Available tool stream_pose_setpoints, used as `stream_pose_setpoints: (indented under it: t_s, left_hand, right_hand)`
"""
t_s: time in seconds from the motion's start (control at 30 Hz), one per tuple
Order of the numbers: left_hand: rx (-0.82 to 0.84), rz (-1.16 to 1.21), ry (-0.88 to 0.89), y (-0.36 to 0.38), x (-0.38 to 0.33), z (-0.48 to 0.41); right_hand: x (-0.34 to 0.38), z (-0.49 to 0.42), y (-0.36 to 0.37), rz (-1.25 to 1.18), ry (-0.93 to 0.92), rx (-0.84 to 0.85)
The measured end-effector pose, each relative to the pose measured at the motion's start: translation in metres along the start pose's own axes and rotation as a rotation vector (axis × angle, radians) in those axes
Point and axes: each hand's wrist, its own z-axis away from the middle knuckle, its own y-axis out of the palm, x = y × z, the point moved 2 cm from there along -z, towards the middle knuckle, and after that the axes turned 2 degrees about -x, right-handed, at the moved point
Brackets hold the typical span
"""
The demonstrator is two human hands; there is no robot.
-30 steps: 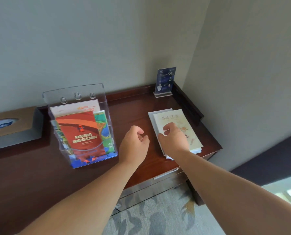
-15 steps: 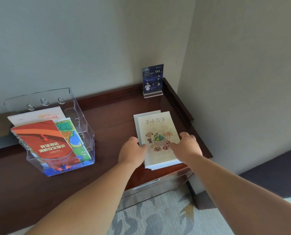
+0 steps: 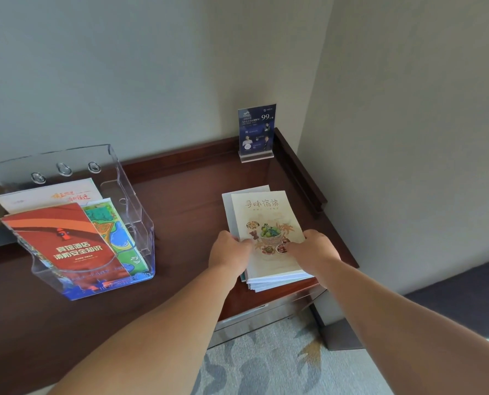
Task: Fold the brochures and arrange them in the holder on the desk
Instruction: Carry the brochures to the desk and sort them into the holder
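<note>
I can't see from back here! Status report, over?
Left grip and right grip hold cream paper brochure stack by its sides. Clear plastic holder part-filled. Nothing between them.

head cam | worn high | faces forward-down | near desk (image 3: 180, 201) corner

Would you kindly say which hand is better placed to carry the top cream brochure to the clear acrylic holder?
Left, probably: the left hand holds the cream brochure at its left edge, nearer the clear acrylic holder; the right hand would have to cross over.
</note>
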Motion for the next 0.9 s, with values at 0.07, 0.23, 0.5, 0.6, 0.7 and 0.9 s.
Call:
stream_pose_setpoints:
  t_s: [0.07, 0.23, 0.5, 0.6, 0.7, 0.9]
  left_hand:
    - [-0.013, 0.039, 0.010, 0.003, -0.002, 0.001]
    - [0.062, 0.210, -0.020, 0.008, -0.007, 0.003]
    - [0.087, 0.358, 0.015, 0.009, -0.011, 0.009]
    - [0.136, 0.421, 0.050, 0.001, -0.013, 0.014]
    - [0.189, 0.451, 0.087, -0.011, -0.017, 0.016]
    - [0.161, 0.386, 0.111, -0.037, -0.037, 0.020]
  right_hand:
    - [-0.001, -0.002, 0.000, -0.018, 0.010, 0.004]
    - [-0.002, -0.004, -0.001, -0.048, 0.039, 0.011]
    - [0.005, -0.002, -0.006, -0.072, 0.021, -0.027]
    - [0.016, -0.002, -0.012, -0.239, 0.024, -0.043]
    - [0.027, -0.001, -0.022, -0.371, 0.040, -0.060]
    - [0.048, 0.009, -0.026, -0.523, 0.017, -0.101]
